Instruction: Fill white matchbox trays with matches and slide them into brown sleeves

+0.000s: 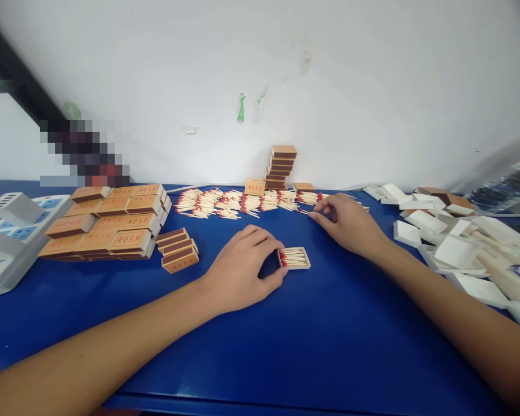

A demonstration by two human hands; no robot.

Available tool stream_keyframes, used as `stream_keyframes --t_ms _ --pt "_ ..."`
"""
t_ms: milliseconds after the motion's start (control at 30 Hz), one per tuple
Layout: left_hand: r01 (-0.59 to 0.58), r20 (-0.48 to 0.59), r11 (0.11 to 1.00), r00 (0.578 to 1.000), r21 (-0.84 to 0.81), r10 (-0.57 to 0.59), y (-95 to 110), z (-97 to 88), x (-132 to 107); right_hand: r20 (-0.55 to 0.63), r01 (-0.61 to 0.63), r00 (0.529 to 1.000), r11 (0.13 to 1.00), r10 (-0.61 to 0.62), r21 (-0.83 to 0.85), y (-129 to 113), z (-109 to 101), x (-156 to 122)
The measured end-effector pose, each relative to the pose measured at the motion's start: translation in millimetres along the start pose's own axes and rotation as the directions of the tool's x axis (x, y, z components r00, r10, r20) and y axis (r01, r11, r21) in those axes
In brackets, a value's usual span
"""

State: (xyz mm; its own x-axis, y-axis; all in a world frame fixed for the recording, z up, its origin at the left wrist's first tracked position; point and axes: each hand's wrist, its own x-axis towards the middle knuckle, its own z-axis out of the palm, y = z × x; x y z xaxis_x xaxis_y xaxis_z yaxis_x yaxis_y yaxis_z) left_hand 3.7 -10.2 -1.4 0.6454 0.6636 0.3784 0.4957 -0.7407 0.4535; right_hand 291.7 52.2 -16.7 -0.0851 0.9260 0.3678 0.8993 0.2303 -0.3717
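A small white matchbox tray [301, 267] filled with red-tipped matches lies on the blue table. My left hand [242, 268] steadies its left end between the thumb and fingertips. Further back and to the right, my right hand [344, 222] is at the right part of a long row of loose matches [229, 203]. Its thumb and forefinger pinch together at the end of a single match [303, 212]; the contact is small and partly hidden. Beside my left hand, several brown matchbox sleeves [179, 248] lean in a short row.
Stacked matchboxes [108, 222] stand at the left, near a white power strip [30, 254]. A leaning tower of sleeves [282, 167] rises by the wall behind the matches. White trays [459, 251] lie heaped at the right beside plastic packaging [507, 260].
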Motion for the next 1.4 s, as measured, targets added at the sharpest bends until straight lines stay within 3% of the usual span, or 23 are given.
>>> stream_keyframes --t_ms 300,433,567,800,1400 --pt "-0.004 0.002 1.000 1.000 -0.004 0.004 0 0.3 0 0.071 -0.049 0.996 0.999 0.048 0.002 -1 -2 -2" --pt "0.013 -0.028 1.000 1.000 0.011 -0.013 -2 -0.2 1 0.041 0.014 0.999 0.998 -0.016 0.056 -5 -10 -5" --pt "0.066 -0.089 0.998 0.994 0.017 -0.064 -3 -0.6 2 0.014 0.119 0.992 0.983 -0.122 0.137 -24 -18 -15" --pt "0.088 -0.102 0.996 0.991 0.002 -0.088 -3 -0.2 2 0.068 0.315 0.939 0.922 -0.337 0.223 -52 -19 -35" --pt "0.091 -0.082 0.996 0.992 -0.003 -0.091 -2 -1.1 1 0.152 0.424 0.885 0.897 -0.439 0.122 -52 -25 -43"
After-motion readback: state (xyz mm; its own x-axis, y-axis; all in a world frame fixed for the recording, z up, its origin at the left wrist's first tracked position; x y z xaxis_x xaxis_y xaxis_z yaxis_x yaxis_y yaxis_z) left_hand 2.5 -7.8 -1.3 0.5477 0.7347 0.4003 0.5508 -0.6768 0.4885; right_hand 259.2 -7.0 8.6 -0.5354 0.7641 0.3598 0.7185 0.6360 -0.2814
